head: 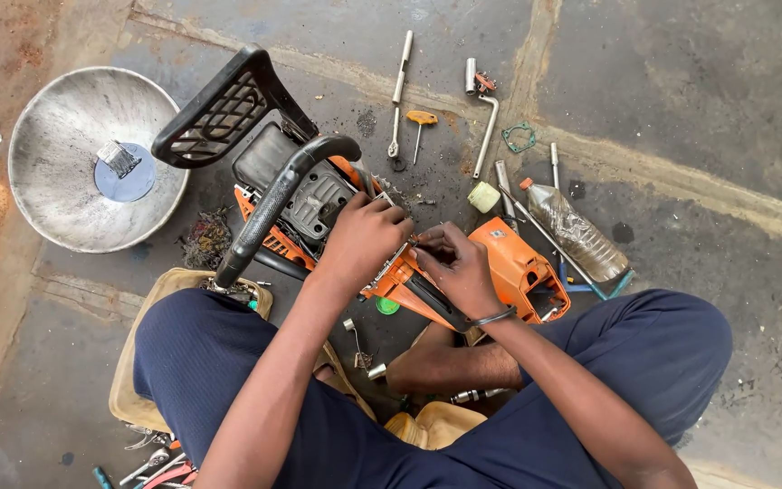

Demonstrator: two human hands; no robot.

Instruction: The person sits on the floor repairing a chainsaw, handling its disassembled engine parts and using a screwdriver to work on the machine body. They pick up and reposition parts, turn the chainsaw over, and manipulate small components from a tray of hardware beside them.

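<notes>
Navy-clad knees (201, 362) are being spread at lower frame; mid-frame, an orange chainsaw body (509, 267) is being gripped by the left hand (362, 237), fingers curled, and pinched at by the right hand (462, 267), fingertips narrow.

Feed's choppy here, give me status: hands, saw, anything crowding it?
Left hand gripping orange chainsaw body. Right hand pinching a small part at its middle. Loose tools and plastic bottle on floor beyond, apart.
</notes>
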